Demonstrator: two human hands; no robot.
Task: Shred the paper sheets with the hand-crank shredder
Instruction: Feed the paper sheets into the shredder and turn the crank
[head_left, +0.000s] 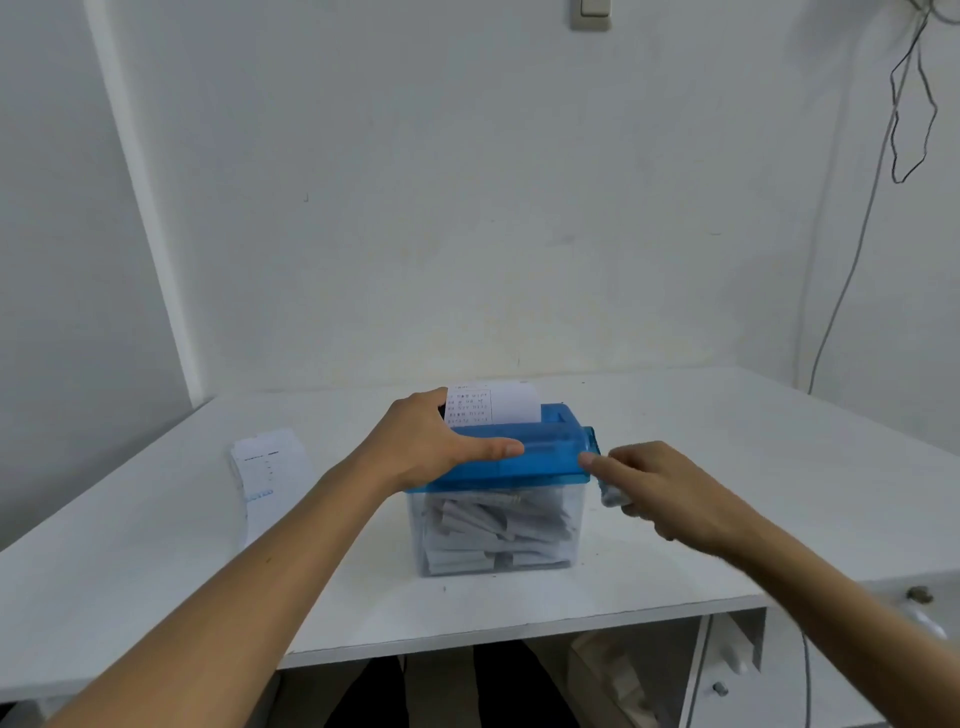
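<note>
Here's the shredder, sitting mid-worktop and a little toward the front edge. The left hand lies flat on its blue lid, fingers spread and thumb stretched along the top, pressing down to steady it. A printed sheet stands upright in the slot at the back, just behind that hand. On the right side, the right hand curls round the pale crank handle, with the index finger straight and pointing at the lid's corner. The clear bin below looks well packed with strips, and that's the worry: a crowded bin could back up into the cutters and jam the crank. If the left hand eases its pressure, a hard turn might tip or skid the light box. More sheets wait toward the worktop's left edge.
</note>
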